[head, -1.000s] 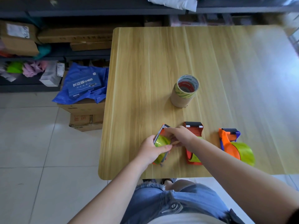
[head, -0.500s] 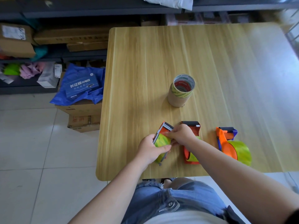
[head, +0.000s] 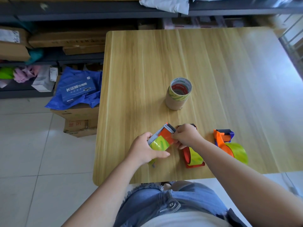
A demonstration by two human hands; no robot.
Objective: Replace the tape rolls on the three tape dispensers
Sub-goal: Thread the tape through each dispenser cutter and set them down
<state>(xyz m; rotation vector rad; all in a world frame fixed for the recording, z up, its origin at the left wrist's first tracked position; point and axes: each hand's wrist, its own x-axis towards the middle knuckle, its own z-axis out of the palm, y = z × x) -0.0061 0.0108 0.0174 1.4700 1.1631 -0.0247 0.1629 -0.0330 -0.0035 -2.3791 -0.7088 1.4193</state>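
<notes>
- Desk: rectangular top, pale wood-grain laminate, smooth with a soft sheen, rounded corners. All task items sit toward its near edge; the far half carries nothing.
- Stack of tape cores: upright cardboard cylinder, tan wall, thin green-printed film at the top ring, near the desk's middle. Judged to be the spent rolls, stacked.
- Right dispenser: orange plastic body with a purple piece at the head, lying near the near edge toward the right corner. Carries a full roll of glossy yellow-green tape. Appears done.
- Middle dispenser: red plastic frame, dark head, flat on the desk by the near edge; a yellow-green roll sits in it. Appears loaded; whether it is threaded cannot be told.
- Left dispenser: red and grey body, dark cutter end pointing to the far edge, raised just over the near edge left of the middle one. Yellow-green roll mounted. Judged in hand: the last of three, tape end being led to the head.
- Left hand: fingers curled around the roll and body from the left, thumb along the near side.
- Right hand: fingers bunched, pinching at the red plate by the head; what lies between the tips is hidden.
</notes>
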